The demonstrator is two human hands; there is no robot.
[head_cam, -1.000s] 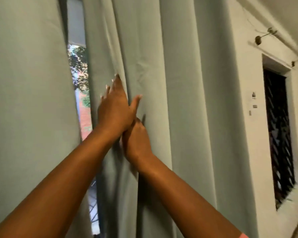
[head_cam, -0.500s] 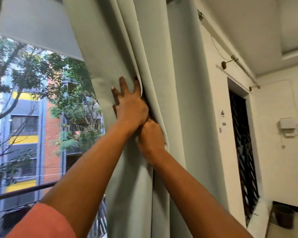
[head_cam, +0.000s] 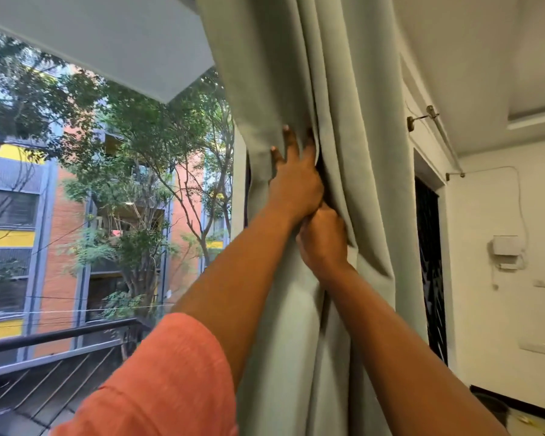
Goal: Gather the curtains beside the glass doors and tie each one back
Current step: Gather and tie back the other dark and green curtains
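I see the pale green curtain [head_cam: 343, 121] bunched right of the glass doors [head_cam: 107, 215]. My left hand [head_cam: 296, 184] presses its folds with straight fingers; my right hand [head_cam: 323, 237] (just below, touching it) grips a fold.

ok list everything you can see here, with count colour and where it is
curtain: one, pale grey-green, bunched in folds at centre, hanging from the top
glass doors: clear, left half; trees and an orange-and-yellow building show through
railing: one, dark, lower left outside
wall: white, right side
curtain rod: one, metal, on brackets, upper right
barred window: one, dark, right of the curtain
wall box: one, white, with a cable, far right
sleeve: one, orange, lower centre
left hand: fingers spread, pressing on the curtain folds
right hand: just below the left, fingers gripping a fold
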